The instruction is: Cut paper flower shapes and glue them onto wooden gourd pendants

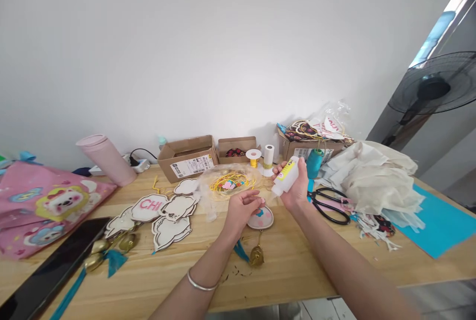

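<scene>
1. Taking the oval piece (260,218) as the clock's center, white cutouts (171,231) are lying toward nine o'clock, overlapping on the table (290,270), perhaps stacked loosely to save room.
2. The left hand (240,211) is hovering at about ten o'clock, fingertips bunching near the oval's upper edge, likely for fine control; whether they are closing on anything, I cannot tell.
3. The oval piece is lying on the table between the forearms, showing a pale face with pink and blue patches and a darker rim; a brassy bell (256,256) is resting at six o'clock.
4. The right hand (297,188) is clamping a translucent, yellow-labeled bottle (288,177) toward one o'clock, tilting its nozzle down-left, presumably for aiming.
5. Black-handled scissors (329,205) are lying near three o'clock.
</scene>
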Action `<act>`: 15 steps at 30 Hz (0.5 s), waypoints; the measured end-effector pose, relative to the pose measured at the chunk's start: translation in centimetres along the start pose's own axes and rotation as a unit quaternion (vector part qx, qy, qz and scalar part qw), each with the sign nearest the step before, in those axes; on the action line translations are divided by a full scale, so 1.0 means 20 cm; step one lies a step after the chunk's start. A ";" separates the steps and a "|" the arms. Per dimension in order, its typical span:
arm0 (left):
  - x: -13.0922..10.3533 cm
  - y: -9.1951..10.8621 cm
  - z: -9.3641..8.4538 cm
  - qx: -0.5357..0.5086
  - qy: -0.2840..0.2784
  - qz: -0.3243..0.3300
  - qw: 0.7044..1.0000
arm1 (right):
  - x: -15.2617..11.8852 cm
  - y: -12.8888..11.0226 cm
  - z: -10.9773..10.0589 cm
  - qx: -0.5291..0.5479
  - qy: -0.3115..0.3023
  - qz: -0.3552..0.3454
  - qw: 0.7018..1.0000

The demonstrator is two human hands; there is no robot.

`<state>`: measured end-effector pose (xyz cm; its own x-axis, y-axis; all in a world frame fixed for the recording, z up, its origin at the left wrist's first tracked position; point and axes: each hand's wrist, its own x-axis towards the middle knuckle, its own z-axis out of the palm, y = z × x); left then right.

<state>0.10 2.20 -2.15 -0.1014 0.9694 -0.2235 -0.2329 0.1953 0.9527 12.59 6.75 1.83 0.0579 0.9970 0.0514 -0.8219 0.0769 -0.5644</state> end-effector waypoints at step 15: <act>-0.05 0.03 0.03 0.018 0.041 -0.035 0.998 | -0.14 0.05 0.02 -0.175 -0.103 -0.298 0.933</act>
<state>0.71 1.47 -1.17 -0.1647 0.9381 -0.3047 -0.2066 0.2692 0.9407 11.44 4.09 1.47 0.3044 0.7562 0.5793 -0.4407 0.6509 -0.6181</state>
